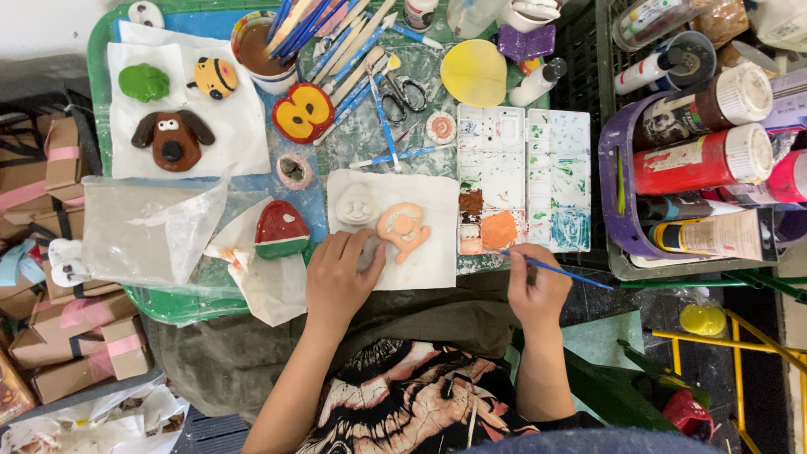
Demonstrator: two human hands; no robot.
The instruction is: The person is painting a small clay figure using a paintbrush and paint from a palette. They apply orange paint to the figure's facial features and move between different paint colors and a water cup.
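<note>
Right hand (538, 290) clamped on blue paintbrush (555, 270), tip at orange well of palette (523, 181). Left hand (340, 273) flat, pressing paper towel (424, 261) beside orange clay figure (403, 229), seemingly fully coated; white figure (356, 205) unpainted yet.

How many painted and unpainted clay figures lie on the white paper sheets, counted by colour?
Green: 1, green figure
Yellow: 1, yellow figure
Brown: 1, brown dog head
Unpainted white: 1, white figure
Orange: 1, orange figure, near the left hand
Total: 5
The right hand holds a blue paintbrush.
</note>
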